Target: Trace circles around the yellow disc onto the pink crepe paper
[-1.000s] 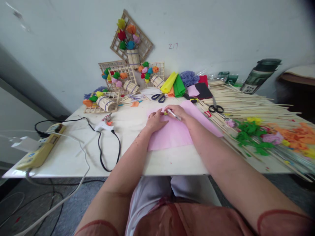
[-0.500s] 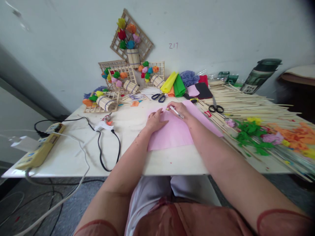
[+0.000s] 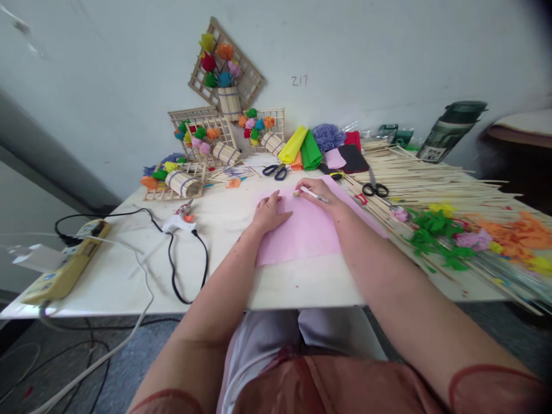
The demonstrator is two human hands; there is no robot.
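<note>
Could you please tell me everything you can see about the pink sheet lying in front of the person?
The pink sheet is a thin, pale pink piece that looks like crepe or tissue paper, roughly rectangular and lying flat on the white table, slightly skewed to its front edge. Its surface is smooth with faint creases. The left hand presses palm-down on its left part, and the right hand, holding a white pen, rests at its far edge. The right forearm crosses its right side.
</note>
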